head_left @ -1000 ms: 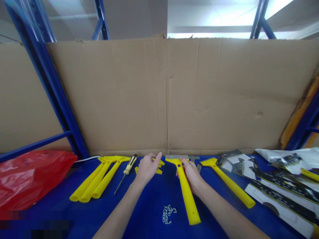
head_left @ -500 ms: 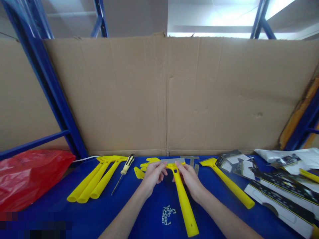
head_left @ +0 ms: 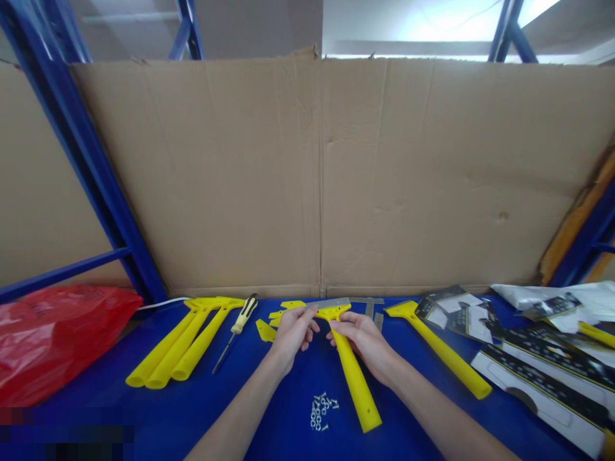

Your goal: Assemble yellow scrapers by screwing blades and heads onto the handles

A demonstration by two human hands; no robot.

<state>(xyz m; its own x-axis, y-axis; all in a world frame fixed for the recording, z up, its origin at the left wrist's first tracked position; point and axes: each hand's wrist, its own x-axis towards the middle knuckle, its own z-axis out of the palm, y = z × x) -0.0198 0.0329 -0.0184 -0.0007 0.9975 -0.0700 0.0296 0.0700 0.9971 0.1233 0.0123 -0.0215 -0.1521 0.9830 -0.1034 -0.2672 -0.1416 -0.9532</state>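
Observation:
In front of me is a yellow scraper, its long hollow handle slanting down to the right. A flat metal blade lies across its head. My left hand is closed at the left end of the head and blade, thumb on top. Round the neck just below the head, my right hand is closed with its thumb on the near side. Fingers hide parts of the head. Below my hands lie several small screws and nuts. Yellow head pieces lie beyond my left hand, and loose metal blades beyond my right.
At left are several yellow scraper handles, a screwdriver and a red plastic bag. Another yellow scraper lies at right, beside black-and-white packaging cards. A cardboard wall closes off the back of the blue table.
My right hand has shifted from the right end of the head down to the neck. The blade's right end now shows, and the handle's lower end has risen in view.

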